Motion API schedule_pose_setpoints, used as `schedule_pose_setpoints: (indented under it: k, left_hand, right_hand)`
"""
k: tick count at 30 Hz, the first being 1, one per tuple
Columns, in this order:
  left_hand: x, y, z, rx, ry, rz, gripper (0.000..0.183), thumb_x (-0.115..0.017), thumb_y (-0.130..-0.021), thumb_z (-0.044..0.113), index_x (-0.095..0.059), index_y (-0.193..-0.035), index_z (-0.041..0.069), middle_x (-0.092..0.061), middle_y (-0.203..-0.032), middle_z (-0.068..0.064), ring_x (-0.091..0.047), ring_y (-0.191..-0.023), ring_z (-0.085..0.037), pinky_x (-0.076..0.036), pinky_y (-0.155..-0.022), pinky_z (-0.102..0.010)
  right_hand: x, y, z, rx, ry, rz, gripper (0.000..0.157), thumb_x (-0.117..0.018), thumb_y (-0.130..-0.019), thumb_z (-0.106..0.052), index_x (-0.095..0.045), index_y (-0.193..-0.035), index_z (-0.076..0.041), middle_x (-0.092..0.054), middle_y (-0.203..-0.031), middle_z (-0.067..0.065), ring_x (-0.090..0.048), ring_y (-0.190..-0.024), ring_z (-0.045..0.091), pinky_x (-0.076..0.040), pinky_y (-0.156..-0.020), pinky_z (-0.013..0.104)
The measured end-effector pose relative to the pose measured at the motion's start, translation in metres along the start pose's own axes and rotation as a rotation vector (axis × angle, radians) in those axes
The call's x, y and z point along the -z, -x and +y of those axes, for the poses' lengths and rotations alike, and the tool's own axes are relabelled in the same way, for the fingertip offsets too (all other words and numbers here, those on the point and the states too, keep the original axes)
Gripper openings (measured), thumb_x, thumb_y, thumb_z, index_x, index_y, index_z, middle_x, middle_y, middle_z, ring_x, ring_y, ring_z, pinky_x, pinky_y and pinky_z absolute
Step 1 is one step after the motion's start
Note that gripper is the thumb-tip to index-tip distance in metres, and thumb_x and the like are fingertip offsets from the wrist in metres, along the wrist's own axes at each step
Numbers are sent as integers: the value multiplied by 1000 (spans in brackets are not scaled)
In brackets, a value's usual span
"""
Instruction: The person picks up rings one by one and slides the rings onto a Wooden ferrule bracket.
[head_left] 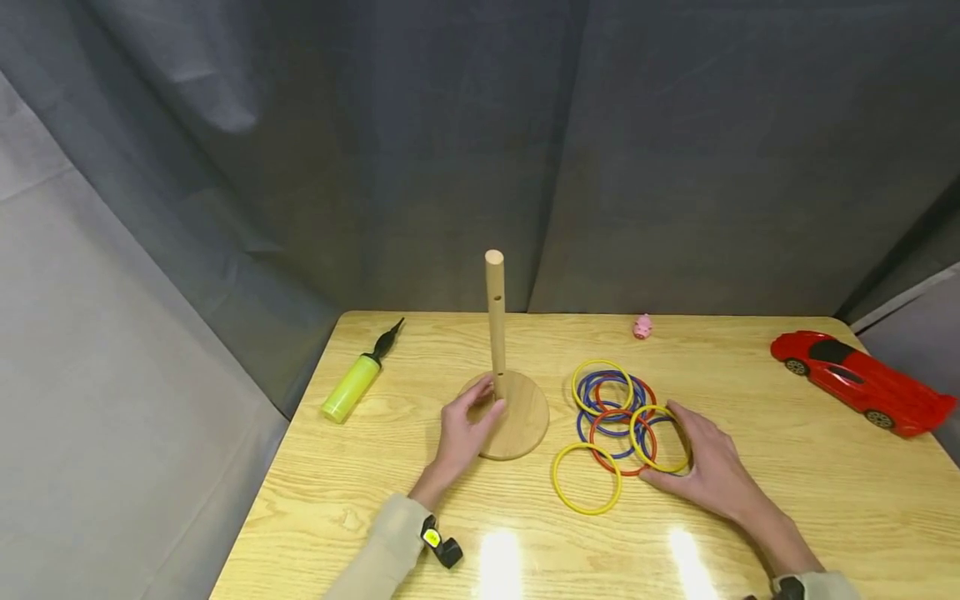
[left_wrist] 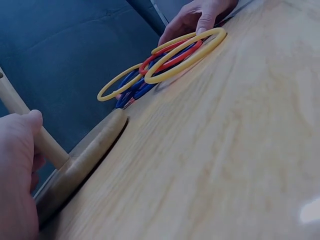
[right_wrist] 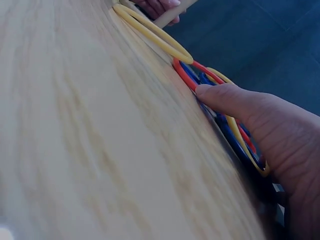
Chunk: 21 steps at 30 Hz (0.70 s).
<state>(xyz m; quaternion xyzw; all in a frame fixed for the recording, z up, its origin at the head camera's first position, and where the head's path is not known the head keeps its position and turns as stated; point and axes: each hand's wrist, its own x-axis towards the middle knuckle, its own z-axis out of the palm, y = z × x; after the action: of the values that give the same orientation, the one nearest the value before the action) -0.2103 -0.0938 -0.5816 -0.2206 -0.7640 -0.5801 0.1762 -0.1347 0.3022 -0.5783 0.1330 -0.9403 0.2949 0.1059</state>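
My left hand holds the round wooden post low down, thumb and fingers on either side of it. The post stands upright on a round wooden base; in the left wrist view, the thumb crosses the post. To the right lies a loose pile of thin rings in yellow, red and blue. My right hand reaches round the pile's right side, thumb and fingers spread about a yellow ring. In the right wrist view its thumb tip is right at a red ring. Another yellow ring lies at the pile's near left.
A yellow-green hand pump with a black nozzle lies at the left of the wooden table. Near the back edge sits a small pink pig figure. A red toy car occupies the right side. Grey curtains hang behind.
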Motion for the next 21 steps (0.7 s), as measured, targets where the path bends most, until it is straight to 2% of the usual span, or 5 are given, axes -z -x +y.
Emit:
schedule_pose_setpoints:
  k: [3,7,12,18,21]
  left_hand:
    - [-4,-3,0,8,32,29,38,-79,-95,14,-71,-130,-1,-78,-114,-13,-74,-103,-30,-60,-95,-50]
    - [-6,-3,-2,-2,53,55,27,-80,-93,11,-77,-118,1,-79,-106,-11,-74,-97,-30,-61,-87,-54]
    - [-7,-2,-5,-23,59,73,26,-81,-92,10,-77,-116,0,-79,-105,-12,-75,-94,-30,-63,-84,-50]
    - [-8,-2,-8,-19,49,76,25,-81,-92,8,-78,-115,-1,-79,-104,-11,-75,-93,-25,-64,-84,-41]
    - [-9,-3,-8,-12,47,89,24,-81,-91,4,-77,-113,-2,-79,-102,-12,-75,-92,-26,-64,-83,-42]
  right_hand:
    - [1,0,3,-2,7,2,117,-96,-67,-53,-41,-156,2,-49,-150,31,-43,-136,54,-33,-101,75]
    - [5,0,4,-9,-17,-20,116,-96,-67,-51,-41,-156,1,-48,-150,30,-41,-136,55,-32,-101,76]
    - [9,-1,6,-18,-48,-36,113,-97,-68,-48,-44,-155,0,-48,-149,28,-41,-135,55,-32,-100,74]
    - [3,-3,11,4,-18,0,107,-98,-65,-49,-51,-149,-2,-56,-140,20,-48,-129,45,-34,-94,60]
    - [1,-5,11,19,-32,29,105,-99,-64,-46,-54,-147,-2,-58,-135,19,-49,-126,44,-35,-92,59]
